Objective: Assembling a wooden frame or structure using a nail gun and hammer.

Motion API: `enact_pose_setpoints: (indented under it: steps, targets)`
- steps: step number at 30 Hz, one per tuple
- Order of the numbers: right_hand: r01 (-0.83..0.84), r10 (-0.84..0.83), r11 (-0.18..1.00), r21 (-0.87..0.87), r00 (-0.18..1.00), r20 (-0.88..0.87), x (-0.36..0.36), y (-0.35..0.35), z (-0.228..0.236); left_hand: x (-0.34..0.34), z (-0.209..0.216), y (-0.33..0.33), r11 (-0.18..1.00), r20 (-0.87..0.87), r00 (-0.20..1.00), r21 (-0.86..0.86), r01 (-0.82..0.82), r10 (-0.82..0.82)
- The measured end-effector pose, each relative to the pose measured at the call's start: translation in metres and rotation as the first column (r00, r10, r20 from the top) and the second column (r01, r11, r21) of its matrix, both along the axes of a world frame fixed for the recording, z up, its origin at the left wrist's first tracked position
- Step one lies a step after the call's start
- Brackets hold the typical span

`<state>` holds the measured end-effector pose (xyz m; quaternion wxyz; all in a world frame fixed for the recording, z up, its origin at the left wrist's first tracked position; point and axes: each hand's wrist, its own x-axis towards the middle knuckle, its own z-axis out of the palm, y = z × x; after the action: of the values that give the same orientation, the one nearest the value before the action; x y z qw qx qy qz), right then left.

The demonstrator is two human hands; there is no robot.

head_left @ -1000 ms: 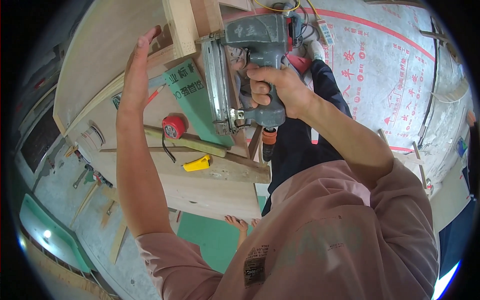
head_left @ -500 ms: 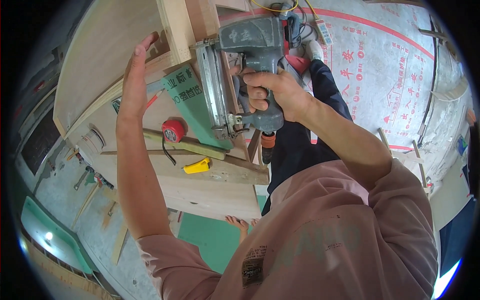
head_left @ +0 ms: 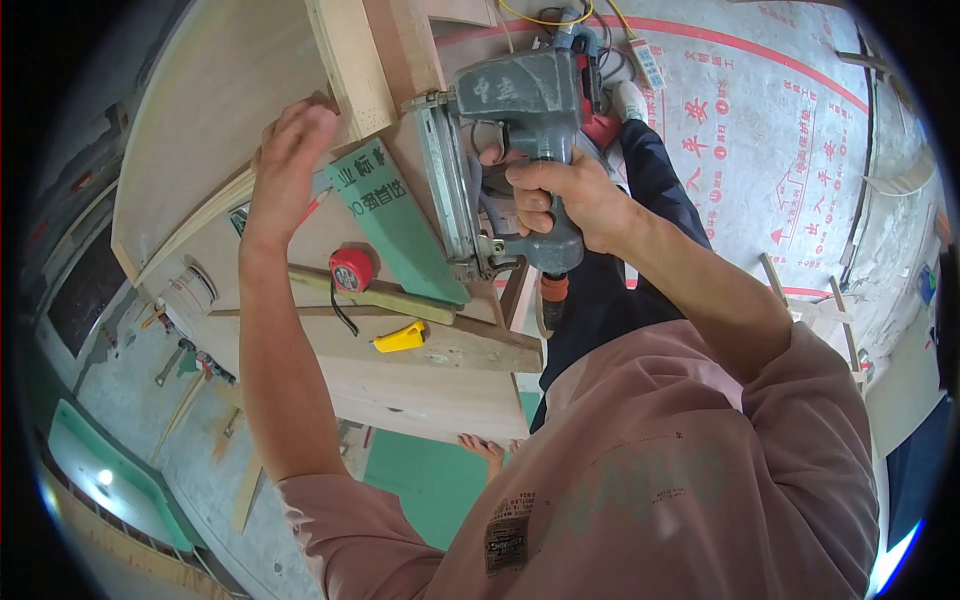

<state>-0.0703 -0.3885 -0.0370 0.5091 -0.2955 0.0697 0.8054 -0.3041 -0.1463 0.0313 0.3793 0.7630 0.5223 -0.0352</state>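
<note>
My right hand [head_left: 570, 198] is wrapped round the grip of a grey nail gun [head_left: 520, 90]. The gun's metal magazine [head_left: 448, 190] stands beside a green printed strip of board [head_left: 395, 225], near the end of a pale wooden batten [head_left: 355, 80]. On the left, my left hand [head_left: 290, 165] holds nothing visible. Its fingers are loosely bent over the plywood panel [head_left: 215, 110], close to the batten; the fingertips are partly hidden. A red pencil [head_left: 316, 205] lies by its wrist. Nearer me are a red tape measure [head_left: 351, 269] and a yellow utility knife [head_left: 399, 337].
A wooden strip [head_left: 385, 300] runs under the tape measure. Another person's hand [head_left: 484, 447] shows at the workpiece's near edge. A power strip [head_left: 647, 65] and cables lie on the printed floor covering [head_left: 770, 150]. Wood scraps [head_left: 245, 490] lie on the left floor.
My left hand has gone from upright and flat to bent, its fingers tipping right toward the batten. The nail gun in my right hand has shifted slightly right and nearer me.
</note>
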Motion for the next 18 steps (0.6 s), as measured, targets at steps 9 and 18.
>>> enact_pose_setpoints:
  steps: [9,18]
  targets:
    - [-0.005,0.005,1.000,-0.005,0.998,-0.070,-0.003,0.012,-0.010,-0.001,0.007,0.013,0.976,-0.186,0.959,-0.075,0.205,-0.216]
    - [-0.031,0.028,0.999,-0.027,0.997,-0.077,-0.006,0.013,-0.018,0.008,0.018,0.008,0.967,0.064,0.998,-0.256,0.015,0.002]
